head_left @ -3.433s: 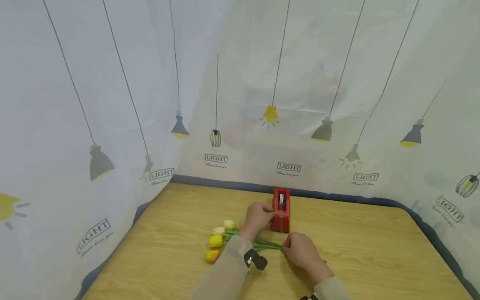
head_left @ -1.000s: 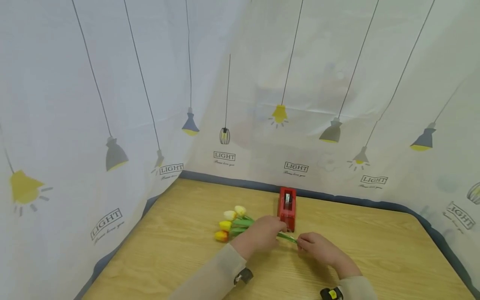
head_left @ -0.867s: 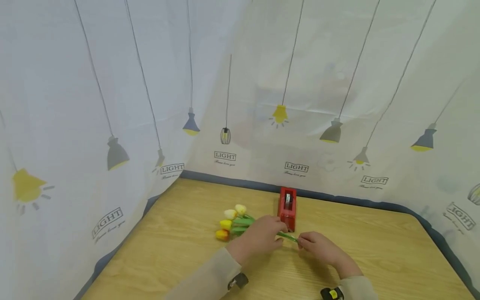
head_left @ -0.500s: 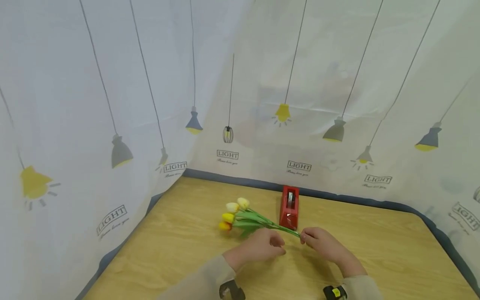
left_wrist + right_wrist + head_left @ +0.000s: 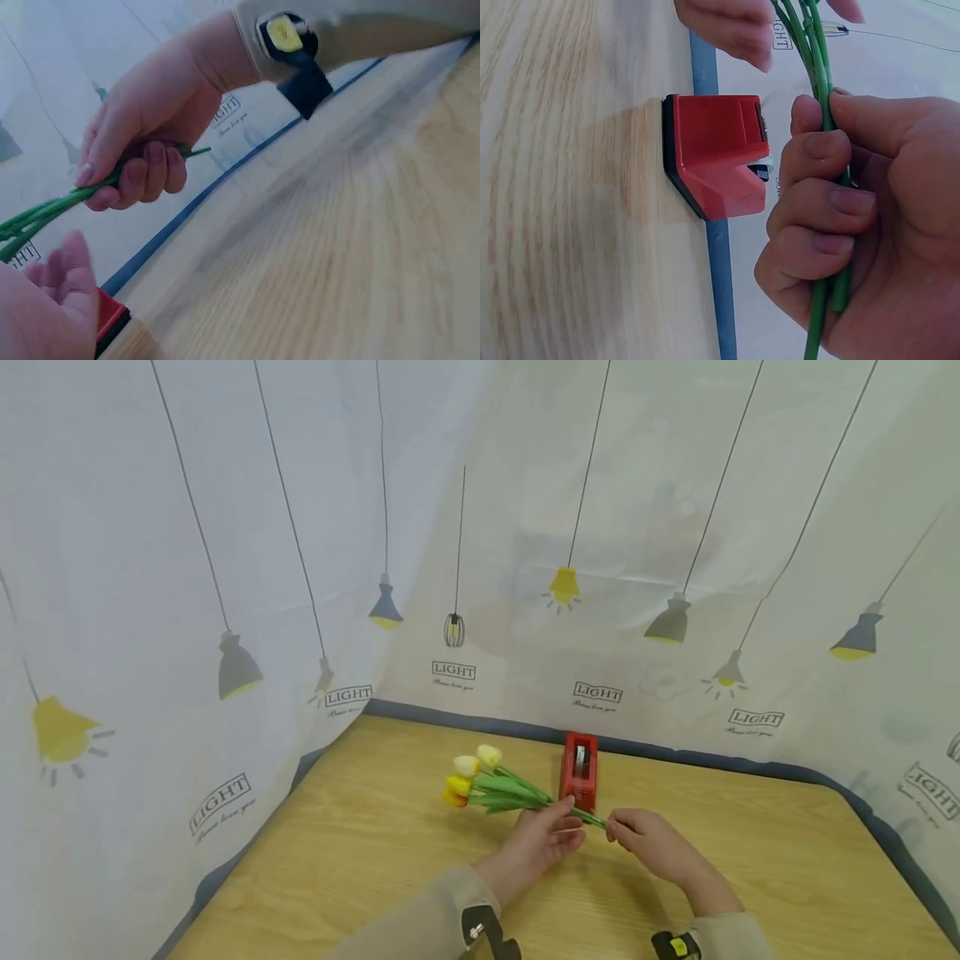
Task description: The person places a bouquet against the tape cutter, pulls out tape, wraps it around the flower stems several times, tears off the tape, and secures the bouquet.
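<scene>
Head view: my tulips (image 5: pixel 507 786) hang above the table (image 5: pixel 780 852), blooms leftward; my left hand (image 5: pixel 531 850), fingers loosely spread, is beside the stems (image 5: pixel 592 818), perhaps for support; behind stands the red tape dispenser (image 5: pixel 579 792); my right hand (image 5: pixel 660 849) grips the stems near their ends, seemingly keeping them bunched.

The left forearm (image 5: pixel 423 918), in a pale sleeve, slants forward and to the right over the table (image 5: pixel 390 827), its left hand (image 5: pixel 528 852) raised above the middle with the palm partly turned up, the thumb spread away from the fingers and the fingers loosely extended. The right forearm (image 5: pixel 708 893) angles forward and to the left, carrying the right hand (image 5: pixel 652 843) nearer the table's right edge, its fingers curled in a firm grip and its thumb nearly straight. The hands are near each other, fingertips facing, apart.
</scene>
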A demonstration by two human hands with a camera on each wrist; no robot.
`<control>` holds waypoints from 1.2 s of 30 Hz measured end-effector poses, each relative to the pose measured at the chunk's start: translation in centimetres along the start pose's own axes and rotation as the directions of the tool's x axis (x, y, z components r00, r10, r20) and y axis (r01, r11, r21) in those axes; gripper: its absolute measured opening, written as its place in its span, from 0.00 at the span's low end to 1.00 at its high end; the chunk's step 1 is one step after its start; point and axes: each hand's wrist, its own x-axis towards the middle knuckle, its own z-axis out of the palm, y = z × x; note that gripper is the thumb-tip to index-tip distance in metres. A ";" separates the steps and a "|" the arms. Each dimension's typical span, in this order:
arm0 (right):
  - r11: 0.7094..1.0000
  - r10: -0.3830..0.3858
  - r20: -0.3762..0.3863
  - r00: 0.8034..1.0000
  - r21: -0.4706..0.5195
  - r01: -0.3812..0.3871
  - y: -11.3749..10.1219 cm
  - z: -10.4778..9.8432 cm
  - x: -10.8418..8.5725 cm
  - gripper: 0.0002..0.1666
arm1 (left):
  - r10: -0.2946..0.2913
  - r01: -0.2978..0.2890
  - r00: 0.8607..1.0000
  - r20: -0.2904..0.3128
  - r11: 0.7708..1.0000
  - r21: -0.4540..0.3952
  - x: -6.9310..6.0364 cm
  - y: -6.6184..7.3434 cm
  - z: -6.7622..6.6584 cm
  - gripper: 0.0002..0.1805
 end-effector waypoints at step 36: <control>0.995 0.047 0.087 0.995 0.085 -0.054 0.6 0.3 0.0 0.37 | 0.140 -0.137 0.990 0.034 0.987 -0.088 1.2 -0.9 -0.3 0.11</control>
